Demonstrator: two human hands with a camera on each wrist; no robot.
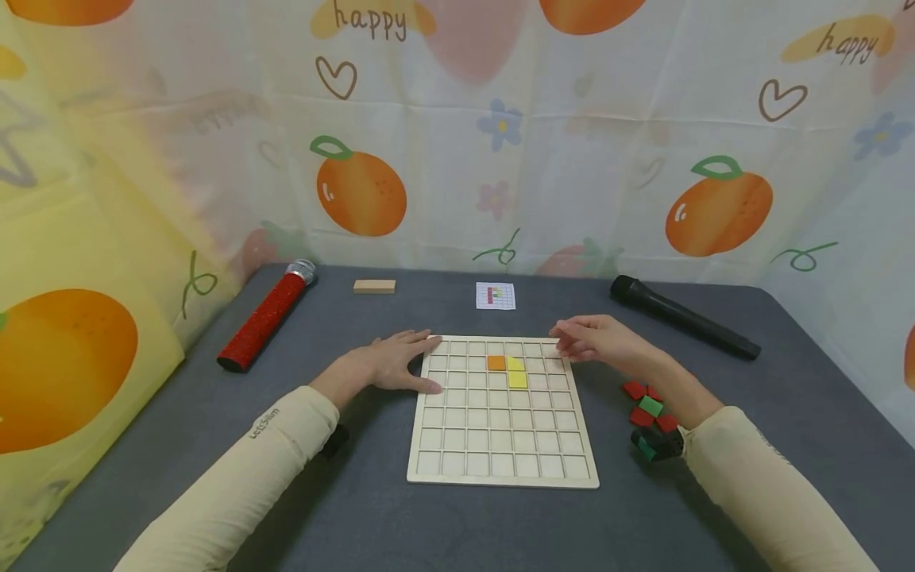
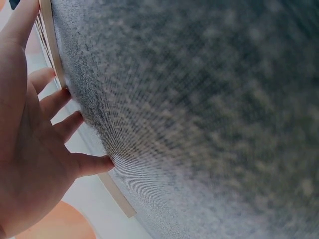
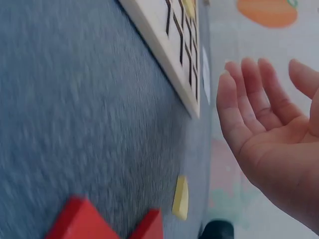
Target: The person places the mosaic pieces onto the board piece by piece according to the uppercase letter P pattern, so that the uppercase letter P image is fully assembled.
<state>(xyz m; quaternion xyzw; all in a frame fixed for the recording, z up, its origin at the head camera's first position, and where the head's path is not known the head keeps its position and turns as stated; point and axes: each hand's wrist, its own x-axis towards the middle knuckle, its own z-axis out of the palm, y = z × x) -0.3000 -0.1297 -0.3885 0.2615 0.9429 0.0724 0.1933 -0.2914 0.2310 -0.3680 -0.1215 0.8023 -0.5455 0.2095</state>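
A: Your board [image 1: 503, 442] lies before you: a thin, pale wooden panel, nearly square, cut by fine grooves into small cells. Towards its twelve o'clock, an orange tile [image 1: 496, 363] sits at nine o'clock of the upper of two yellow tiles [image 1: 518, 380]; the other yellow is at its six. All are flat and square.

B: And your hands?

A: Your left hand [image 1: 397, 361] is at the board's ten o'clock, fingers and thumb spread, with thumb and fingertips touching the edge and corner. Your right hand [image 1: 599, 338] is at two o'clock, fingers softly bent and close together, thumb apart, gripping nothing. Whether it touches the corner, I cannot tell.

B: At three o'clock of the board, you have flat red tiles [image 1: 634, 390] around a green tile [image 1: 650, 406], near your right wrist.

A: Your table [image 1: 343, 508] is dark grey, its surface finely woven. Further out, a glittery red mic [image 1: 263, 322] with a metal mesh head lies at ten, a plain wooden block [image 1: 375, 287] at eleven, a small printed card [image 1: 496, 296] at twelve, and a smooth black mic [image 1: 686, 318] at two.
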